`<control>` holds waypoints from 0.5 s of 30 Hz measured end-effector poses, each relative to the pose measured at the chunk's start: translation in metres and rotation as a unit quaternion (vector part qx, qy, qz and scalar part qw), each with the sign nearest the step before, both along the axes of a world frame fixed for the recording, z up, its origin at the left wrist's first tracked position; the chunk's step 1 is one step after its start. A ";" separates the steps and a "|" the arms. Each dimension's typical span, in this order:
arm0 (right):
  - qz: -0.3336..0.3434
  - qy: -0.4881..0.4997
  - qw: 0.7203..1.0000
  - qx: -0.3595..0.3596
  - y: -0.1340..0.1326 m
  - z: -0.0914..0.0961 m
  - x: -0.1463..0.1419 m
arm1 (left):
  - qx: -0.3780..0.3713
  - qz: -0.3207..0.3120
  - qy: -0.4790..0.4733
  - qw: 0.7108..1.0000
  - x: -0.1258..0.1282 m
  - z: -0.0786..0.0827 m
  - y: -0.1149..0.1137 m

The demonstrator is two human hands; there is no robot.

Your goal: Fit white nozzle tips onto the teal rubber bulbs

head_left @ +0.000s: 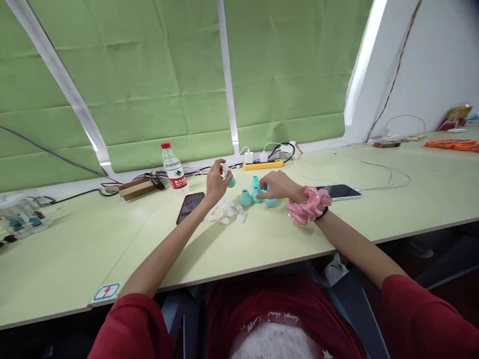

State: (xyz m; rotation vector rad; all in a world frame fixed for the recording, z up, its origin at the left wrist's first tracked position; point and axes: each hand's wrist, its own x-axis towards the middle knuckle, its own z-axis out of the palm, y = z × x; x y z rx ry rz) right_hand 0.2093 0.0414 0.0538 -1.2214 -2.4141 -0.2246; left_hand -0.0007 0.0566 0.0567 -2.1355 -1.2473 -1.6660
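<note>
Over the table's middle, my left hand (216, 182) pinches a small teal bulb-shaped piece (231, 182) with a white part on it. To its right, my right hand (279, 185) is curled down around a teal piece in a group, its fingers partly hiding what they hold. Several teal bulb-shaped pieces with narrow open necks stand there, among them a front-left one (246, 198). A loose scatter of small white translucent pieces (226, 211) lies below my left hand. A pink scrunchie (309, 205) is around my right wrist.
A red-framed phone (190, 207) lies left of the white pieces; another phone (340, 192) lies right. Behind are a water bottle (174, 169), a cardboard box (137, 189) and a yellow power strip (262, 165) with cables. Orange scissors (452, 144) lie far right.
</note>
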 end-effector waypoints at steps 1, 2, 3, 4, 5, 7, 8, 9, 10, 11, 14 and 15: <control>0.015 0.048 0.998 0.030 -0.003 0.001 -0.004 | -0.007 -0.025 -0.027 0.999 0.000 0.003 -0.008; 0.036 0.104 0.992 0.060 -0.007 0.001 -0.008 | -0.018 -0.051 -0.057 0.997 0.000 0.004 -0.017; 0.062 0.161 0.982 0.084 -0.011 0.001 -0.013 | -0.037 -0.086 -0.082 0.992 0.000 0.005 -0.026; 0.090 0.209 0.969 0.095 -0.015 0.000 -0.019 | -0.063 -0.125 -0.111 0.984 0.001 0.004 -0.035; 0.119 0.243 0.958 0.094 -0.020 -0.002 -0.025 | -0.096 -0.166 -0.136 0.972 0.002 0.002 -0.042; 0.168 0.255 0.950 0.061 -0.028 -0.008 -0.036 | -0.172 -0.236 -0.183 0.939 0.004 -0.002 -0.053; 0.180 0.245 0.952 0.044 -0.030 -0.012 -0.041 | -0.209 -0.259 -0.199 0.922 0.004 -0.004 -0.055; 0.181 0.230 0.956 0.029 -0.032 -0.016 -0.045 | -0.242 -0.275 -0.211 0.906 0.003 -0.006 -0.057; 0.173 0.217 0.961 0.019 -0.033 -0.020 -0.047 | -0.268 -0.284 -0.217 0.895 0.003 -0.008 -0.057; 0.158 0.207 0.965 0.014 -0.032 -0.024 -0.049 | -0.286 -0.288 -0.219 0.887 0.001 -0.011 -0.056; 0.097 0.177 0.979 0.004 -0.029 -0.032 -0.050 | -0.305 -0.281 -0.204 0.887 -0.003 -0.020 -0.050; 0.079 0.162 0.984 -0.002 -0.028 -0.033 -0.049 | -0.304 -0.268 -0.193 0.894 -0.004 -0.023 -0.048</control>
